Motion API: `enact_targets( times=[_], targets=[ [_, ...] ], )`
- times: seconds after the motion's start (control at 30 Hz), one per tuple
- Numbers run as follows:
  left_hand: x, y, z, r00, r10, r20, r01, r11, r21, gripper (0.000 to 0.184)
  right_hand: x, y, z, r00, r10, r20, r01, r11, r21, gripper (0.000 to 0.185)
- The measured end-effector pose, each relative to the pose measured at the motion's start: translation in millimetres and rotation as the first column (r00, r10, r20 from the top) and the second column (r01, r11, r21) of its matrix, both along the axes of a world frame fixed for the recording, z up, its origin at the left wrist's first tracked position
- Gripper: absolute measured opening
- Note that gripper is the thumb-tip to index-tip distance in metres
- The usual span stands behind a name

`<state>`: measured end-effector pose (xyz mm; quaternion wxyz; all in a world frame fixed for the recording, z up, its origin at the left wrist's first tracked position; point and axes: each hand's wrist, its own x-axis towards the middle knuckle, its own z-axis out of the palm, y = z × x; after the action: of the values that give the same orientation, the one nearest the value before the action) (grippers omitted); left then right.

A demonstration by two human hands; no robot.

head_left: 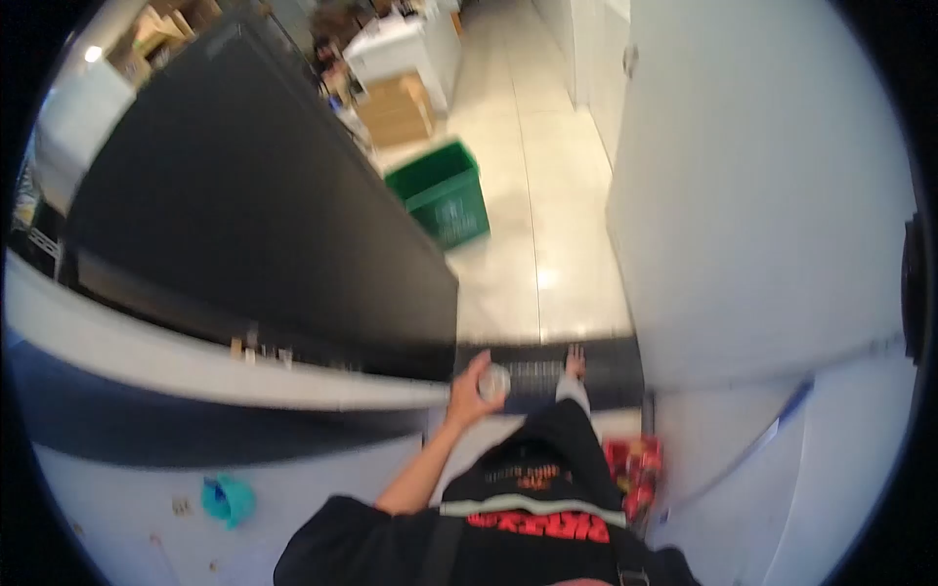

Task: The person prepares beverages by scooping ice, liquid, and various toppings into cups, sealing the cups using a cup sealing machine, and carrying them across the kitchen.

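Note:
My left hand (469,396) is in the lower middle, its fingers curled round a small clear round container (493,381). The bare left forearm comes up from a black short sleeve. My right hand cannot be made out. A skin-coloured sliver at the bottom edge is too small to name. Ahead of my black clothing, what looks like a foot (575,363) rests over the dark threshold strip (528,369), blurred.
A green bin (454,210) stands on the tiled floor (532,146), with a cardboard box (396,109) behind it. A dark panel (274,186) is on the left, a pale door or wall (752,195) on the right. Red packages (635,471) lie low right.

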<state>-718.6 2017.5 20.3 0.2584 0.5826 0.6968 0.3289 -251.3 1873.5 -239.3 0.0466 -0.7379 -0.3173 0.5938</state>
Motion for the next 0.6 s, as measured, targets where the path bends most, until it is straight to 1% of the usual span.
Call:
enact_targets(
  times=[0.03, 0.07, 0.1, 0.17, 0.2, 0.23, 0.27, 0.3, 0.33, 0.37, 0.4, 0.47, 0.5, 0.53, 0.6],
  targets=[
    [-0.8, 26.5, -4.3, 0.999, -0.028, -0.031, 0.03, 0.998, 0.064, 0.087, -4.7, 45.1, -0.4, 0.999, 0.034, -0.007, -0.034, 0.999, -0.006, 0.03],
    [10.7, 54.3, 13.2, 0.997, 0.042, 0.057, -0.034, 0.991, -0.133, 0.087, -2.6, 85.3, 6.6, 0.997, 0.076, -0.006, -0.076, 0.997, -0.012, 0.031],
    [12.4, 74.7, 22.6, 0.996, 0.07, 0.058, -0.061, 0.987, -0.149, 0.087, -2.0, 127.7, 14.7, 0.994, 0.113, -0.008, -0.113, 0.994, 0.006, 0.033],
    [12.8, 134.0, 36.9, 0.999, 0.015, 0.041, -0.013, 0.999, -0.043, 0.085, 1.2, 234.3, 34.1, 0.982, 0.191, -0.003, -0.189, 0.976, 0.108, 0.035],
    [11.2, 155.7, 46.9, 0.998, 0.041, 0.043, -0.039, 0.998, -0.047, 0.084, 6.9, 291.0, 45.1, 0.975, 0.221, 0.003, -0.218, 0.961, 0.172, 0.036],
    [9.4, 174.4, 51.5, 0.995, 0.096, 0.019, -0.096, 0.995, 0.03, 0.083, 11.8, 350.4, 58.4, 0.968, 0.251, 0.006, -0.245, 0.941, 0.233, 0.038],
    [6.0, 195.8, 70.1, 0.987, 0.159, 0.027, -0.158, 0.987, -0.026, 0.082, 18.3, 414.2, 70.4, 0.965, 0.261, -0.01, -0.247, 0.926, 0.284, 0.035],
    [-0.7, 208.0, 75.4, 0.977, 0.213, 0.028, -0.213, 0.977, 0.013, 0.082, 31.6, 474.1, 44.2, 0.96, 0.267, 0.087, -0.28, 0.913, 0.297, 0.036],
    [-5.6, 218.4, 91.0, 0.959, 0.277, 0.059, -0.278, 0.961, 0.0, 0.081, 29.5, 527.4, 63.3, 0.977, 0.214, -0.008, -0.201, 0.931, 0.305, 0.039],
    [-18.4, 231.3, 95.5, 0.949, 0.303, 0.082, -0.305, 0.952, 0.013, 0.081, 7.4, 580.3, 101.0, 0.965, 0.255, 0.051, -0.255, 0.886, 0.387, 0.039],
    [-28.6, 242.6, 100.4, 0.933, 0.349, 0.082, -0.353, 0.935, 0.031, 0.081, -8.1, 625.9, 120.6, 0.951, 0.295, 0.096, -0.307, 0.851, 0.426, 0.037],
    [-47.1, 259.7, 103.2, 0.906, 0.415, 0.088, -0.418, 0.908, 0.025, 0.082, -41.6, 697.0, 145.8, 0.962, 0.268, 0.044, -0.257, 0.847, 0.466, 0.035],
    [-57.1, 268.0, 102.1, 0.879, 0.471, 0.079, -0.473, 0.881, 0.013, 0.082, -59.7, 721.0, 155.5, 0.959, 0.28, 0.052, -0.272, 0.849, 0.453, 0.035],
    [-66.1, 276.6, 97.7, 0.846, 0.529, 0.069, -0.53, 0.848, 0.007, 0.083, -82.1, 743.3, 161.9, 0.96, 0.275, 0.053, -0.268, 0.85, 0.453, 0.035],
    [-87.2, 293.1, 87.7, 0.818, 0.571, 0.074, -0.571, 0.821, -0.015, 0.083, -126.2, 768.7, 168.2, 0.961, 0.27, 0.059, -0.266, 0.851, 0.453, 0.035]
  ],
)
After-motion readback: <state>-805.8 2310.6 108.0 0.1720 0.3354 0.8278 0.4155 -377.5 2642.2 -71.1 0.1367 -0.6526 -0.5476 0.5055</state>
